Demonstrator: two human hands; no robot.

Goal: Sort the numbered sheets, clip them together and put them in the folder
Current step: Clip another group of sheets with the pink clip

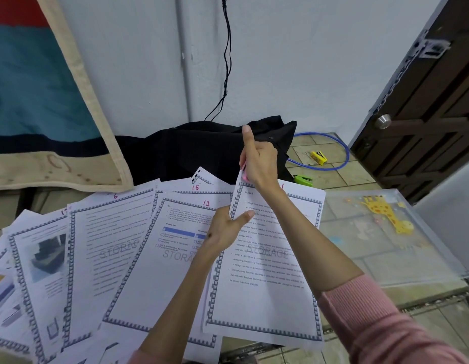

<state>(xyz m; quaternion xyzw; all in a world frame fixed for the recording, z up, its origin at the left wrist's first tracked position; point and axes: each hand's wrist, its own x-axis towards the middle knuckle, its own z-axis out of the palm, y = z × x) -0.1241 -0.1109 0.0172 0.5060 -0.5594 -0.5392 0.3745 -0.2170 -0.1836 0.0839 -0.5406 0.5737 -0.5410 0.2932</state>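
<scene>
Several printed sheets with red handwritten numbers lie fanned over the table; sheet 12 [159, 258] sits in the middle and sheet 6 [107, 248] to its left. On the right lies a stack topped by the "STORAGE" sheet [265, 279]. My left hand [225, 229] pinches that stack's upper left edge, thumb on top. My right hand [257, 158] grips a pink clip [244, 176] at the stack's lifted top left corner, index finger pointing up. No folder can be made out.
A black cloth bag [202, 148] lies behind the sheets. A clear plastic case [386, 240] with a yellow giraffe shape sits to the right. On the floor are a green stapler [304, 180], a yellow stapler [318, 157] and a blue hoop [333, 153]. A dark door [425, 122] stands at right.
</scene>
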